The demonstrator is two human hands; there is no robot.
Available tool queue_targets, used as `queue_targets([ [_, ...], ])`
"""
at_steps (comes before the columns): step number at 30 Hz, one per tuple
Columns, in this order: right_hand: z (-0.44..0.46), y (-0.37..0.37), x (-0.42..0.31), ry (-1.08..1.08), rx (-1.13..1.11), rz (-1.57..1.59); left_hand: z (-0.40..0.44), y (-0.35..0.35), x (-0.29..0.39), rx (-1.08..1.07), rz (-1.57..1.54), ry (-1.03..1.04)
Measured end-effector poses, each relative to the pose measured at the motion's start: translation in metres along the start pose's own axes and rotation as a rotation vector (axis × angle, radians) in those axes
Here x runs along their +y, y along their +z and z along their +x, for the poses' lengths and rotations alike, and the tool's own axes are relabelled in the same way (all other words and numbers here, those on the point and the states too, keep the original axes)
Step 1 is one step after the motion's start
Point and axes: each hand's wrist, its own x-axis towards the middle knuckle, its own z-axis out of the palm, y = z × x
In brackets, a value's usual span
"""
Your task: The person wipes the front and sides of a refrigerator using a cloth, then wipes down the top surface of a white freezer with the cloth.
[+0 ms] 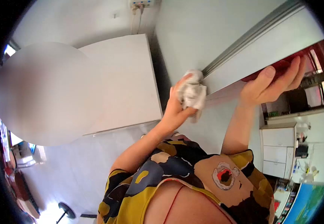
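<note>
A crumpled whitish cloth is in my left hand, its fingers wrapped round it. The cloth is at the lower end of a grey metal track beside a white panel edge. My right hand is raised to the right, fingers apart, at the panel's lower edge near a dark red surface. Nothing shows in its grasp.
A large white box-like surface stands at the left, partly behind a blurred round patch. White drawers stand at the right. A socket strip with plugs is on the wall. A round black base stands on the floor.
</note>
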Motion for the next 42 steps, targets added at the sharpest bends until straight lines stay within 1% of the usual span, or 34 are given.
queue_targets([
  [1, 0.0, 0.0, 0.003, -0.044, 0.01, 0.007, 0.011, 0.005, 0.014, -0.014, 0.253, 0.126],
  [3, -0.001, 0.003, -0.001, -0.006, 0.039, 0.028, 0.048, 0.006, 0.032, -0.021, 0.248, 0.427],
  [5, -0.002, 0.002, -0.002, 0.03, 0.049, 0.022, 0.086, 0.014, 0.08, -0.024, 0.263, 0.704],
  [6, -0.004, -0.003, 0.008, -0.076, 0.026, -0.13, 0.103, 0.02, 0.104, -0.017, 0.271, 0.84],
  [7, -0.017, 0.004, 0.014, -0.067, 0.018, -0.136, 0.115, 0.023, 0.122, -0.037, 0.274, 0.892],
  [8, -0.035, 0.011, 0.022, 0.11, 0.195, 0.037, 0.122, 0.027, 0.135, -0.057, 0.278, 0.944],
  [9, -0.037, 0.017, 0.016, 0.287, 0.374, 0.21, 0.125, 0.032, 0.141, -0.062, 0.276, 0.933],
  [10, -0.032, 0.016, 0.014, 0.296, 0.37, 0.205, 0.127, 0.037, 0.145, -0.051, 0.219, 1.014],
  [11, -0.021, 0.011, 0.016, 0.112, 0.293, 0.066, 0.129, 0.038, 0.146, -0.039, 0.163, 1.094],
  [12, -0.003, 0.01, 0.01, -0.071, 0.21, -0.069, 0.125, 0.036, 0.132, -0.042, 0.168, 1.082],
  [13, 0.004, 0.01, 0.005, -0.255, 0.128, -0.203, 0.118, 0.031, 0.104, -0.067, 0.232, 0.963],
  [14, -0.003, 0.007, 0.005, -0.049, 0.134, 0.002, 0.107, 0.027, 0.074, -0.091, 0.293, 0.842],
  [16, -0.002, 0.005, 0.004, -0.05, 0.116, -0.022, 0.064, 0.015, 0.019, -0.091, 0.366, 0.528],
  [17, -0.001, 0.003, 0.004, -0.061, 0.099, -0.048, 0.041, 0.007, -0.011, -0.097, 0.422, 0.457],
  [18, -0.001, -0.005, 0.009, -0.088, 0.018, -0.124, 0.014, 0.007, -0.05, 0.003, 0.337, 0.292],
  [19, -0.002, -0.005, 0.006, -0.09, 0.012, -0.123, -0.012, 0.008, -0.093, 0.104, 0.25, 0.127],
  [21, -0.003, -0.003, 0.001, 0.03, 0.031, -0.091, -0.053, 0.004, -0.18, 0.174, 0.181, -0.384],
  [22, -0.002, -0.005, 0.002, 0.008, 0.011, -0.107, -0.061, 0.005, -0.199, 0.178, 0.177, -0.383],
  [24, -0.001, -0.002, 0.003, -0.008, 0.026, -0.073, -0.07, 0.01, -0.218, 0.282, -0.051, -0.6],
  [25, -0.001, -0.001, 0.003, -0.017, 0.039, -0.043, -0.063, 0.009, -0.204, 0.276, -0.058, -0.6],
  [26, 0.0, -0.007, 0.0, -0.034, -0.023, -0.136, -0.057, 0.011, -0.189, 0.324, -0.16, -0.668],
  [27, 0.001, -0.007, 0.002, -0.041, -0.026, -0.138, -0.048, 0.01, -0.167, 0.373, -0.262, -0.733],
  [28, 0.0, -0.005, 0.005, -0.043, 0.004, -0.104, -0.04, 0.005, -0.151, 0.33, -0.28, -0.795],
  [29, 0.0, -0.004, 0.006, -0.042, 0.034, -0.07, -0.035, 0.005, -0.152, 0.327, -0.281, -0.791],
  [31, -0.001, -0.005, 0.004, -0.049, 0.01, -0.103, -0.028, 0.006, -0.155, 0.268, 0.016, -0.657],
  [32, 0.0, -0.006, 0.003, -0.055, -0.015, -0.132, -0.008, 0.001, -0.107, 0.177, -0.081, -0.552],
  [33, -0.001, -0.006, 0.001, -0.061, -0.01, -0.126, 0.004, 0.001, -0.078, 0.182, -0.083, -0.543],
  [35, -0.002, -0.003, -0.002, 0.044, 0.032, -0.115, 0.026, 0.001, -0.035, 0.059, -0.116, -0.25],
  [36, -0.004, -0.004, -0.001, 0.033, 0.044, -0.103, 0.035, -0.001, -0.01, 0.068, -0.113, -0.232],
  [38, -0.006, -0.006, 0.004, -0.04, 0.03, -0.176, 0.04, -0.006, 0.029, -0.025, -0.294, -0.229],
  [39, -0.007, -0.002, 0.003, -0.044, 0.05, -0.166, 0.04, -0.005, 0.032, -0.021, -0.281, -0.21],
  [41, -0.009, 0.004, 0.001, 0.028, 0.109, -0.041, 0.04, -0.003, 0.028, 0.032, -0.467, -0.278],
  [42, -0.01, 0.0, 0.001, 0.015, 0.075, -0.066, 0.04, -0.006, 0.015, 0.04, -0.388, -0.259],
])
